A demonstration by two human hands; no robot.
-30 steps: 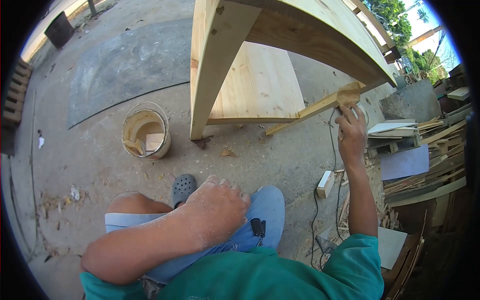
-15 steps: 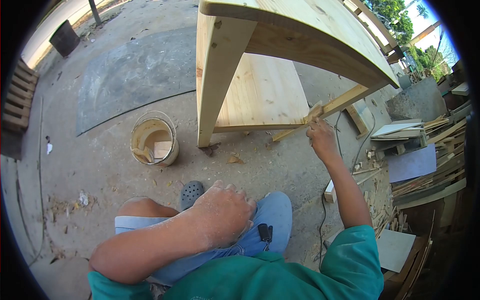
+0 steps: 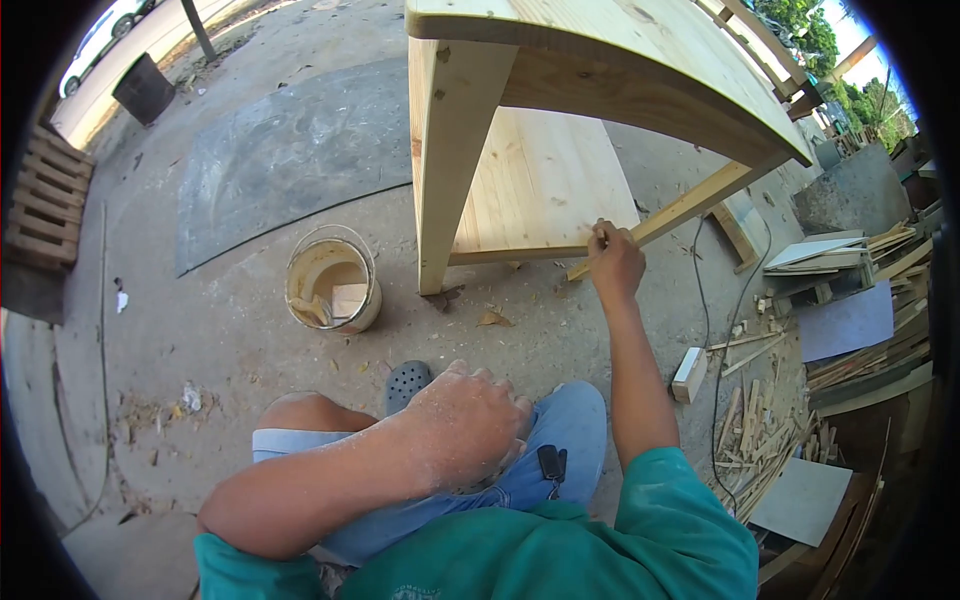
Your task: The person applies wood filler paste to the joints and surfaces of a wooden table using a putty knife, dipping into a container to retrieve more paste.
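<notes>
So the right hand is out at the end of a stretched arm, fingers mostly curled in and bunched together, and I honestly can't tell if it's got hold of anything. It's right by the front edge of the lower shelf, near where that meets the far leg of a wooden furniture piece. That piece stands on the concrete floor straight ahead, its top board up above the shelf. The left hand is dusty and loosely curled over the lap, knuckles up; palm's hidden, so can't say if anything's in there. Just beside it there's a dark key fob on the blue jeans, plus a grey clog poking out past the knuckles. Further out, a bucket with a small block inside sits left of the near leg, and there's a heap of wood scraps off to the right
</notes>
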